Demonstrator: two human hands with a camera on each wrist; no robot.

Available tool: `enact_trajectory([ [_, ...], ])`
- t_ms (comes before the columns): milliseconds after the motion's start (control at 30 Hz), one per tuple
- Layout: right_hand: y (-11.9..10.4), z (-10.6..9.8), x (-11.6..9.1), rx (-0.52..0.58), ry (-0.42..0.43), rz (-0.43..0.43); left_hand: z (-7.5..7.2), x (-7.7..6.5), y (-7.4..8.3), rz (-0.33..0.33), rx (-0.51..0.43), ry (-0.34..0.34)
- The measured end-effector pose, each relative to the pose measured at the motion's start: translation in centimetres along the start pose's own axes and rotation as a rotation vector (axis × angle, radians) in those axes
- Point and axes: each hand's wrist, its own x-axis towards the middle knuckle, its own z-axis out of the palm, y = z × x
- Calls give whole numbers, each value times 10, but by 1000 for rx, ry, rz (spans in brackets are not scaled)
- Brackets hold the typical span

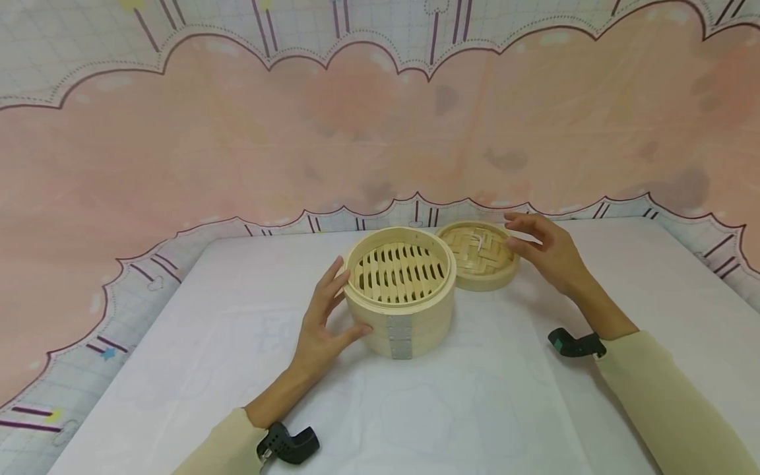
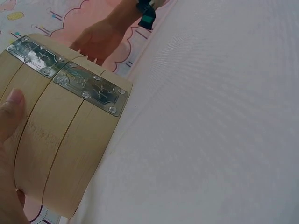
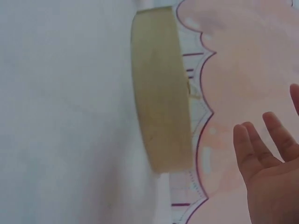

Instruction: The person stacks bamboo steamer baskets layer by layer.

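Observation:
A round bamboo steamer basket (image 1: 424, 323) with a slatted floor inside stands upright near the middle of the table. Metal plates (image 2: 91, 86) with rivets run down its side. My left hand (image 1: 320, 333) holds the steamer from the left, thumb on the front wall and fingers along the far left side. Behind and to the right lies the woven bamboo lid (image 1: 483, 280), flat on the table with a small white loop on top. My right hand (image 1: 552, 254) hovers by the lid's right edge; in the right wrist view its fingers are spread and apart from the lid.
The table (image 1: 451, 409) has a white cover. Behind it hangs a patterned cloth (image 1: 332, 132) in pink and white, reaching down around the table's sides. Each wrist wears a black device, and both sleeves are pale.

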Motion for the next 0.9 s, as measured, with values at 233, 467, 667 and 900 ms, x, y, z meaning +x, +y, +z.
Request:
enact_trajectory([
  [233, 17, -4, -2, -75, 25, 102, 0, 1, 0, 9, 5, -1],
  [467, 33, -6, -6, -63, 16, 155, 0, 3, 0, 7, 7, -1],
  [667, 42, -5, -9, -46, -62, 219, 0, 2, 0, 15, 8, 0],
  [900, 45, -5, -11, -28, -178, 234, -1, 1, -1, 24, -5, 6],
])
